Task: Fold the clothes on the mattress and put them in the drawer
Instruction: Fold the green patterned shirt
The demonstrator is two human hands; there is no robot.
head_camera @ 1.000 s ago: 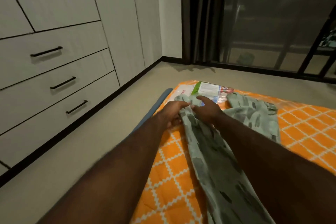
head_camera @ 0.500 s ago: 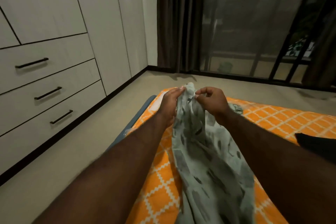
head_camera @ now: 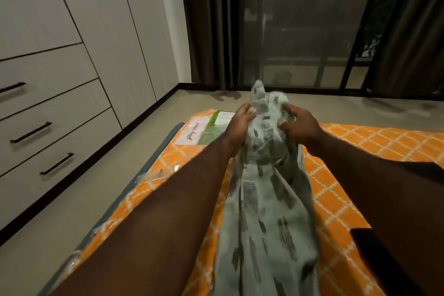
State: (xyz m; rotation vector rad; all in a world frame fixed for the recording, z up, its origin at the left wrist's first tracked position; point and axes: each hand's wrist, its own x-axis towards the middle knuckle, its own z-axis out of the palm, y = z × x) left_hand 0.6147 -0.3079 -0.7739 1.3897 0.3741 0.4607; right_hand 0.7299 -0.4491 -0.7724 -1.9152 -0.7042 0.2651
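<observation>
A pale green garment with dark brush-stroke marks hangs in a long bunch above the orange lattice-patterned mattress. My left hand grips its upper left edge and my right hand grips the upper right, both raised at the far end of the mattress. The top of the cloth bunches up between the hands. Three drawers with black handles sit shut in the white wardrobe at the left.
A printed label under plastic lies at the mattress's far left corner. A dark item lies at the mattress's right side. Beige floor runs between mattress and wardrobe. Dark curtains and a glass door stand ahead.
Both hands have lifted the garment off the mattress and moved slightly apart, spreading its top. The view has tilted up and to the right.
</observation>
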